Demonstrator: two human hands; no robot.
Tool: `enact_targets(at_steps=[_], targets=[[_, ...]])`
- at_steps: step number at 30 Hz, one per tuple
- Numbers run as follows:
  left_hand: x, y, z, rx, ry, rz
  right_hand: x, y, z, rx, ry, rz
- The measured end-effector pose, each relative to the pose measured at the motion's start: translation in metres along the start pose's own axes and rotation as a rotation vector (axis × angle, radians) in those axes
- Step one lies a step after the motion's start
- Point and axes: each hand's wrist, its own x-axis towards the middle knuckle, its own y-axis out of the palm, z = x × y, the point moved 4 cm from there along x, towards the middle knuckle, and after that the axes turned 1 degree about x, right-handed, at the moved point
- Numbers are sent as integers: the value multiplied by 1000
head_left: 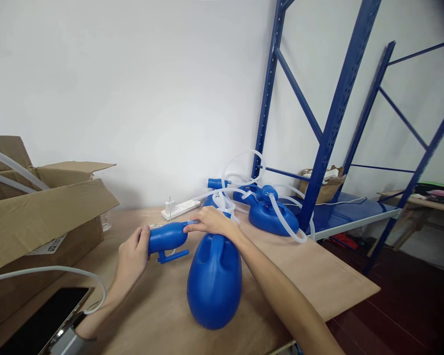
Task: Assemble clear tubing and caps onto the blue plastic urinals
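Note:
My left hand [133, 249] is wrapped round the wide end of a blue plastic bottle-shaped urinal head [168, 236], held sideways above the table. A thin blue handle hangs below it. At its narrow end, the fingers of my right hand [210, 220] pinch a short translucent connector [191, 222]. Just below my right forearm stands a large blue plastic jug [214, 286] with a moulded grip, its neck partly hidden by that hand. Behind, white flexible tubing [227, 201] lies in loops near another blue jug [270, 217].
An open cardboard box [59, 217] with tubes in it fills the left side. A phone [46, 320] lies in front of it. A white power strip [180, 209] is at the wall. On the right rises a blue metal rack [340, 93], and the tabletop [311, 276] ends nearby.

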Motion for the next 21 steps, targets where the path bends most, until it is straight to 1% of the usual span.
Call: enact_targets(at_steps=[4, 7, 11, 15, 18, 21], targets=[[-1, -6, -5, -20, -40, 24, 1, 2, 0, -81, -20, 7], [0, -11, -7, 6, 20, -15, 3, 5, 0, -136, -42, 28], [5, -15, -4, 65, 174, -106, 6, 7, 0, -134, -53, 79], [11, -12, 4, 99, 350, -129, 7, 7, -2, -12, -33, 123], [13, -11, 10, 114, 513, -184, 7, 8, -4, 78, -34, 138], [13, -10, 12, 106, 655, -228, 7, 10, -6, 114, -41, 131]])
